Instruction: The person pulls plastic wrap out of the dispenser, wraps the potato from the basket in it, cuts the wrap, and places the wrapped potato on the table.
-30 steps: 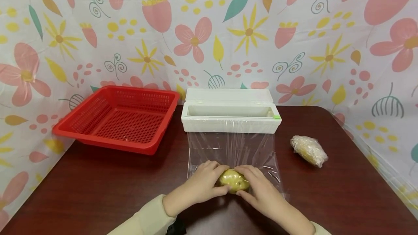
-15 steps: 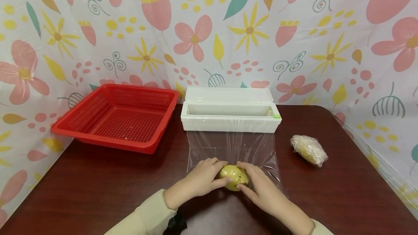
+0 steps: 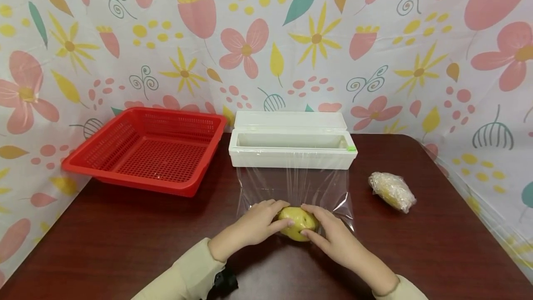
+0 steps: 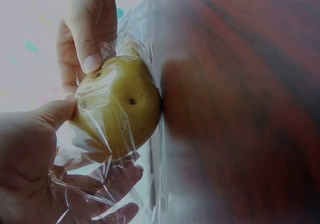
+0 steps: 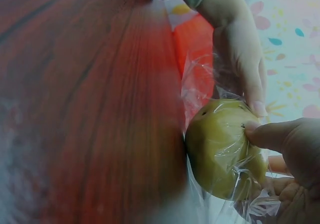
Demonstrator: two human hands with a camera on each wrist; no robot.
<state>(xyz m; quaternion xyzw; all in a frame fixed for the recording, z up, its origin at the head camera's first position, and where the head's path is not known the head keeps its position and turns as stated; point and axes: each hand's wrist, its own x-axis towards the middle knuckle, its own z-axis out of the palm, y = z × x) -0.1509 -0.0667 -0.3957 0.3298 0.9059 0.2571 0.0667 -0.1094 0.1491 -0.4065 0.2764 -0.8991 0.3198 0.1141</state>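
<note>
A yellow potato (image 3: 297, 223) sits on the table, partly wrapped in clear cling film (image 3: 291, 184) that stretches back to a white dispenser box (image 3: 291, 159). My left hand (image 3: 259, 222) grips its left side, thumb on top of the potato. From the right, my right hand (image 3: 338, 240) holds the other side, also with the thumb over it. Creased film covers the potato (image 4: 117, 107) in the left wrist view, bunched around the left fingers. In the right wrist view, the right thumb (image 5: 272, 135) presses on the film-covered potato.
Behind and to the left stands a red perforated plastic basket (image 3: 129, 182). A film-wrapped, pale yellow item (image 3: 392, 191) lies on the right of the dark wooden table (image 3: 433, 244). The dispenser's lid (image 3: 290, 119) is raised, near a flowered cloth backdrop (image 3: 250, 8).
Both hands have rolled the potato slightly forward, toward the dispenser box. The stretch of film between potato and box has become a little shorter.
</note>
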